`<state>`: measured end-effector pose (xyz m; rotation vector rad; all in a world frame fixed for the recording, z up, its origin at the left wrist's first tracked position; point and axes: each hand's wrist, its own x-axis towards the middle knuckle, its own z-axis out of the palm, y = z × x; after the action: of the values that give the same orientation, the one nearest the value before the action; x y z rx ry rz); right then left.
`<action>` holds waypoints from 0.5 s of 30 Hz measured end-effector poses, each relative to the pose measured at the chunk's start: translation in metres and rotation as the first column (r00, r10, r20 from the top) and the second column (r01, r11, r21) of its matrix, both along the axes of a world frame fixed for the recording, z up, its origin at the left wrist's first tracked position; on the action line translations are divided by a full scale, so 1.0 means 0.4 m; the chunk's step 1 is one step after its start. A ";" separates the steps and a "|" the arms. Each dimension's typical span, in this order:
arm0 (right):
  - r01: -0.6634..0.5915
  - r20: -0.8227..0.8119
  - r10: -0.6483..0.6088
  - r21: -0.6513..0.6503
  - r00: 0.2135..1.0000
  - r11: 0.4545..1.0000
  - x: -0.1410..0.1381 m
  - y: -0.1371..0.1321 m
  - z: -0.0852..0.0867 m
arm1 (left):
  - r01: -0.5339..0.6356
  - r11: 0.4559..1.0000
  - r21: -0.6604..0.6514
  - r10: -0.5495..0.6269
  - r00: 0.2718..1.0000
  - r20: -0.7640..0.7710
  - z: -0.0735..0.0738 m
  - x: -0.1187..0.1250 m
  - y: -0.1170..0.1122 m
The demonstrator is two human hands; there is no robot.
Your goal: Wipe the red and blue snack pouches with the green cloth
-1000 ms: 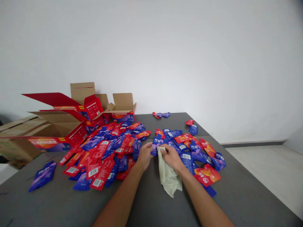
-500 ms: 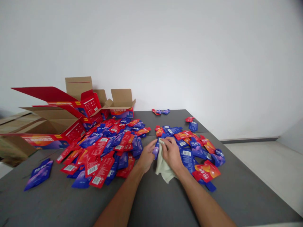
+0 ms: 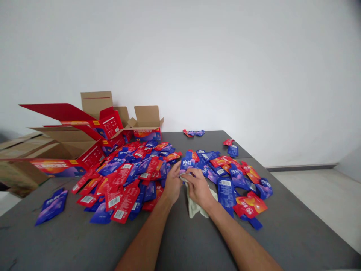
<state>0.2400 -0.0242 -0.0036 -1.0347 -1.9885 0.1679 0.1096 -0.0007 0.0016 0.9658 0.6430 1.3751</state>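
Observation:
My left hand (image 3: 172, 184) pinches a blue sachet (image 3: 186, 164) with white print, held upright just above the grey table (image 3: 84, 244). My right hand (image 3: 198, 187) is closed on a pale green cloth (image 3: 195, 208) and presses it against the sachet's lower end. The cloth hangs down under my right palm onto the table. Both hands sit in the gap between two heaps of sachets.
A large pile of red and blue sachets (image 3: 126, 180) lies to the left, a smaller pile (image 3: 239, 180) to the right. Open red and cardboard boxes (image 3: 70, 143) stand at the back left. A few loose sachets (image 3: 194, 133) lie near the far edge, one blue sachet (image 3: 52, 207) at the left.
The sachet has turned upright with its printed face showing. My right hand has gathered the cloth closer under the palm, so less of it trails on the table.

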 end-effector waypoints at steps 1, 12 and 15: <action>-0.006 -0.004 0.006 -0.001 1.000 1.000 -0.004 -0.002 0.000 | -0.011 1.000 -0.003 0.012 1.000 0.015 0.002 -0.002 0.000; 0.131 -0.288 -0.139 -0.046 0.948 0.990 0.021 0.008 0.020 | -0.171 0.978 -0.117 0.168 0.985 -0.035 0.007 -0.016 0.012; 0.109 -0.306 -0.124 -0.068 0.944 0.992 0.018 0.001 0.026 | -0.223 0.970 -0.092 0.217 0.973 -0.074 -0.009 -0.019 0.021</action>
<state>0.2470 -0.0238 0.0066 -1.0830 -1.6428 0.2984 0.1021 0.0075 -0.0021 0.8802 0.8797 1.4965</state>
